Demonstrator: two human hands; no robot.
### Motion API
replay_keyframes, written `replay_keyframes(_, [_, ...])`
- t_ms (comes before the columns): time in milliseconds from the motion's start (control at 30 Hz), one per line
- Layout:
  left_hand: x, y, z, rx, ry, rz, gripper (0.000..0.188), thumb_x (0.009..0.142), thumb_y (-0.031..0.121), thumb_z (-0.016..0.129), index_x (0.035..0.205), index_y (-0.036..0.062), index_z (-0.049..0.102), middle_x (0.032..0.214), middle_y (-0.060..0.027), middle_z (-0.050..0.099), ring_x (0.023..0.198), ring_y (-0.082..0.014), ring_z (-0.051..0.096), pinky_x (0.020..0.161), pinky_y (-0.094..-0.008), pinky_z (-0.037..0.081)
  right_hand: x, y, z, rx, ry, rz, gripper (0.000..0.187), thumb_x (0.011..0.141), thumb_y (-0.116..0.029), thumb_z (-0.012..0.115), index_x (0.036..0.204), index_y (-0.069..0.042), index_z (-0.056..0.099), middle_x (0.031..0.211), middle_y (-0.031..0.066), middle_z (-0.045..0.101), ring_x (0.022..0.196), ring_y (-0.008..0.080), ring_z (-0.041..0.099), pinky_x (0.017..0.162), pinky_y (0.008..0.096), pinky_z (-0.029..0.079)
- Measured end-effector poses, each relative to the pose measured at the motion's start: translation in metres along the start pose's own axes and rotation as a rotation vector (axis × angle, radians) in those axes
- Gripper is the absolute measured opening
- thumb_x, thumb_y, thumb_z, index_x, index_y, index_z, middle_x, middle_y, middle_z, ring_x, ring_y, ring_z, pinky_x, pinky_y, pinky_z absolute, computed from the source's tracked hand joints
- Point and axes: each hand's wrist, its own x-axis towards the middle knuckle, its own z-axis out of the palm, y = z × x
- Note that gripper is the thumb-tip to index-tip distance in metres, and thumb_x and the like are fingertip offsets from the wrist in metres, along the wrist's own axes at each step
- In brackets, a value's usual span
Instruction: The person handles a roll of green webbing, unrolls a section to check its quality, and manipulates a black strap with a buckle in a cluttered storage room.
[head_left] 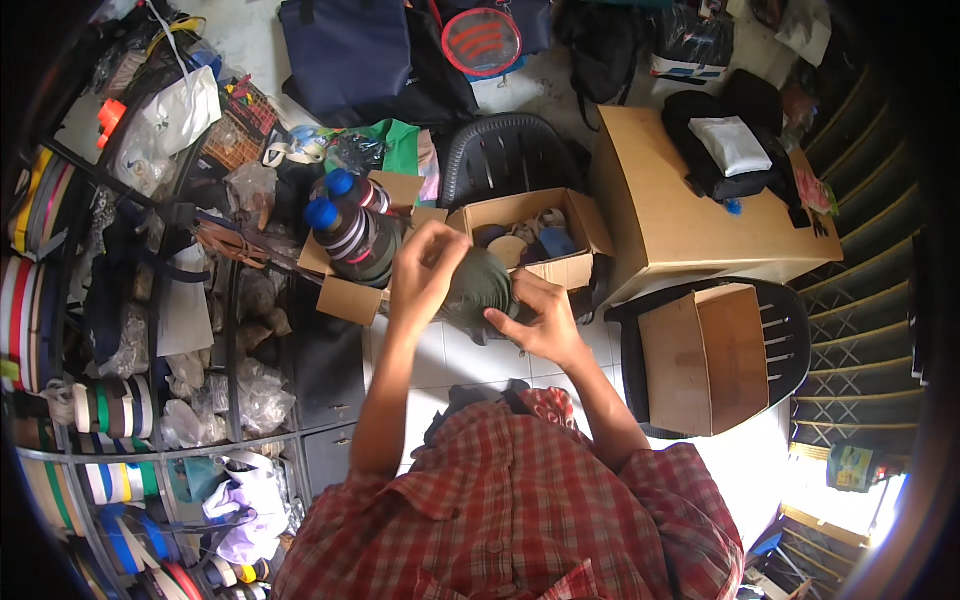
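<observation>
A dark green rounded thing (478, 288) with fine ridges is between my hands, in front of my chest; I cannot tell its exact kind. My right hand (540, 315) grips its right side, thumb on the near side and fingers curled behind. At its upper left, my left hand (428, 262) is closed, with thumb and fingers bent together; whatever is in the pinch is too small to see. Just beyond lies an open cardboard box (572, 272) with mixed small items. Left of it, another open box (348, 300) holds dark, striped, bottle-shaped things with blue tops (322, 213).
Shelves at left carry rolls of coloured webbing (115, 408) and plastic bags (265, 400). Black chair (510, 155) stands beyond the boxes. At right are a wooden desk (690, 235) with a black bag (745, 180), and a cardboard box (700, 360) on another chair.
</observation>
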Motion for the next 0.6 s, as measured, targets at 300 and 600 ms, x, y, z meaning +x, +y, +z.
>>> replay_keyframes(300, [0.024,0.028,-0.007,0.456,-0.785,0.21,0.036,0.084,0.032,0.072,0.098,-0.0002,0.066,0.084,-0.0162,0.069,0.078,-0.0271,0.067,0.07,-0.0361,0.049,0.027,0.003,-0.022,-0.101,-0.173,-0.161,0.026,0.072,-0.016,0.077,0.077,0.001,0.057,0.073,0.0113,0.054,0.068,0.0287,0.052,0.067,0.0353,0.04])
replay_keyframes(600, [0.017,0.028,-0.012,0.371,-0.4,0.198,0.026,0.084,0.024,0.072,0.093,-0.0006,0.069,0.085,-0.0123,0.07,0.078,-0.019,0.067,0.072,-0.03,0.049,0.028,0.002,-0.026,-0.459,-0.043,-0.206,0.028,0.078,-0.027,0.073,0.084,-0.001,0.062,0.091,0.0099,0.062,0.08,0.029,0.058,0.07,0.04,0.048])
